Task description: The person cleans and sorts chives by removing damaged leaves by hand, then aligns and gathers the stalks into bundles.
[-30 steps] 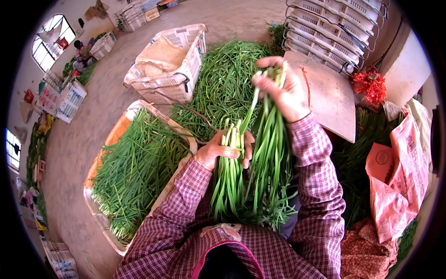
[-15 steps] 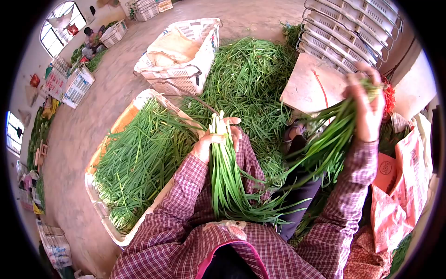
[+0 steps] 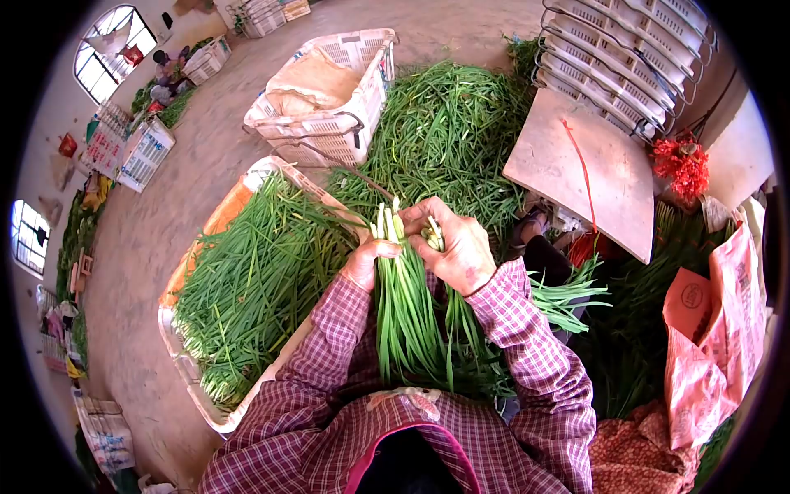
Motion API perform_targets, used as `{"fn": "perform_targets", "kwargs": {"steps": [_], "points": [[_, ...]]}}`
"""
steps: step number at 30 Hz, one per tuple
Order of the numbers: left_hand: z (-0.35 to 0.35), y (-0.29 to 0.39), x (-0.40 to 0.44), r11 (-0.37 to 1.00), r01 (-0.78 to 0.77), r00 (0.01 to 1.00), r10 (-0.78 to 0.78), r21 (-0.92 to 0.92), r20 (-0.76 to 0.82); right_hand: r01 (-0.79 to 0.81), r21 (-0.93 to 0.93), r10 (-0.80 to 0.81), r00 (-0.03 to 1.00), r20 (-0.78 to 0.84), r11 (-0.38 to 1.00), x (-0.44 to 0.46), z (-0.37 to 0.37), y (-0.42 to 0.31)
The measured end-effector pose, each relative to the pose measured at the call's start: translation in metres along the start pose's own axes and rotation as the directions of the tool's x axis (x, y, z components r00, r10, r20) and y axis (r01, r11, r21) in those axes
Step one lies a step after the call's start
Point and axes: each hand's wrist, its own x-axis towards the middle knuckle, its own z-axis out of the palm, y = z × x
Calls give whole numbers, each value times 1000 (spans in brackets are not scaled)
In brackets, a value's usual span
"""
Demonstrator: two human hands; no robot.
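Note:
In front of my chest my left hand (image 3: 369,262) is closed around a bunch of garlic chives (image 3: 406,317), pale stem ends up and green leaves hanging down to my lap. My right hand (image 3: 461,249) has come right beside it, closed on a smaller bunch of chives (image 3: 433,234) whose cut white ends poke out between thumb and fingers. The right fingertips reach the stems at the top of the left bunch. Some leaves stick out past my right sleeve. At the left, a crate (image 3: 188,352) is filled with chives lying lengthwise.
A large heap of loose chives (image 3: 453,123) covers the floor ahead. Behind the filled crate stands a white crate (image 3: 317,136) with a cloth inside. To the right are a board (image 3: 584,169), stacked crates (image 3: 613,53), red ties (image 3: 680,167) and a pink sack (image 3: 716,329). Another person sits far back.
My right hand has swung down and left from beside the stacked crates to my left hand, bringing its chives along. The left hand keeps its bunch in nearly the same place.

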Motion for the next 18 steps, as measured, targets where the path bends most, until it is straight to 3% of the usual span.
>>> {"fn": "perform_targets", "kwargs": {"steps": [5,8,12,14,16,18], "points": [[5,1,-2,999,-43,999,43,-9,27,-19,-19,18,1000,-20,1000,3,2,-5],[-5,-3,-4,990,62,997,-56,125,-50,48,4,-48,997,-65,999,6,4,-4],[-5,-3,2,988,-26,1000,23,155,17,9,31,-9,1000,3,999,7,-2,-2],[2,3,2,976,21,1000,-19,215,-12,-117,139,109,992,68,983,6,-4,0],[6,6,2,977,2,1000,-4,215,8,-51,135,52,999,-2,989,5,-6,0],[13,8,-3,999,36,997,-38,37,68,-290,203,272,956,112,935,4,-14,-2]]}}
